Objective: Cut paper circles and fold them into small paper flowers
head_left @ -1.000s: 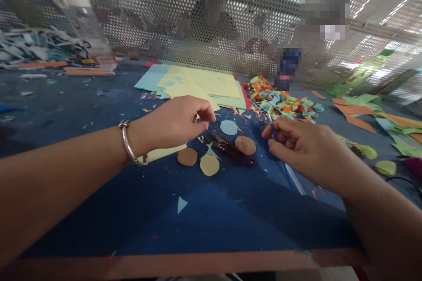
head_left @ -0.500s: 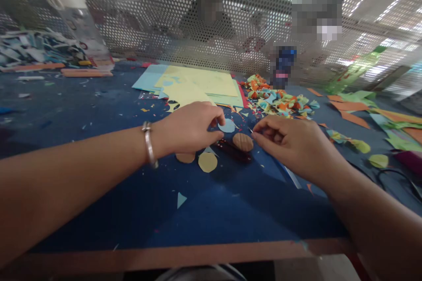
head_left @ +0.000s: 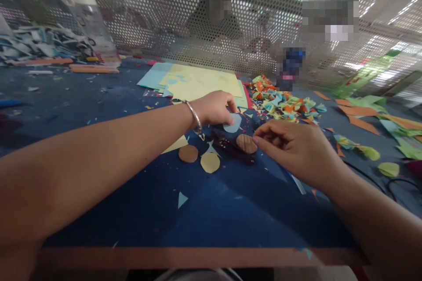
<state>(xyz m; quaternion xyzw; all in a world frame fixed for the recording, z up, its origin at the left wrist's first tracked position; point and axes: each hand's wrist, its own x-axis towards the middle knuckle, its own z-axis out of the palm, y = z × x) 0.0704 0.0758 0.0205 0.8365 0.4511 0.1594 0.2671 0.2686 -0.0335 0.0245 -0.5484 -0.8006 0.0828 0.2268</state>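
My left hand (head_left: pixel 214 107), with a bangle at the wrist, reaches over a light blue paper circle (head_left: pixel 232 124). Its thumb and fingers are apart, and the thumb tip meets the circle's edge. My right hand (head_left: pixel 290 142) is closed in a pinch; whatever is between its fingertips is too small to make out. Just left of that pinch lies a brown striped paper circle (head_left: pixel 246 143). Dark red-handled scissors (head_left: pixel 235 151) rest beside it. A tan circle (head_left: pixel 188 153) and a pale yellow circle (head_left: pixel 210 162) lie nearer to me.
Coloured paper sheets (head_left: pixel 204 80) are stacked behind my left hand. A pile of folded paper bits (head_left: pixel 280 101) lies behind my right. Orange and green offcuts (head_left: pixel 359 114) spread at right. A clear bottle (head_left: pixel 95 30) stands back left, before a perforated screen (head_left: pixel 158 17).
My left hand has moved right and slightly away from me, onto the blue circle, uncovering the tan circle and scissors. My right hand stays in its pinch near the striped circle.
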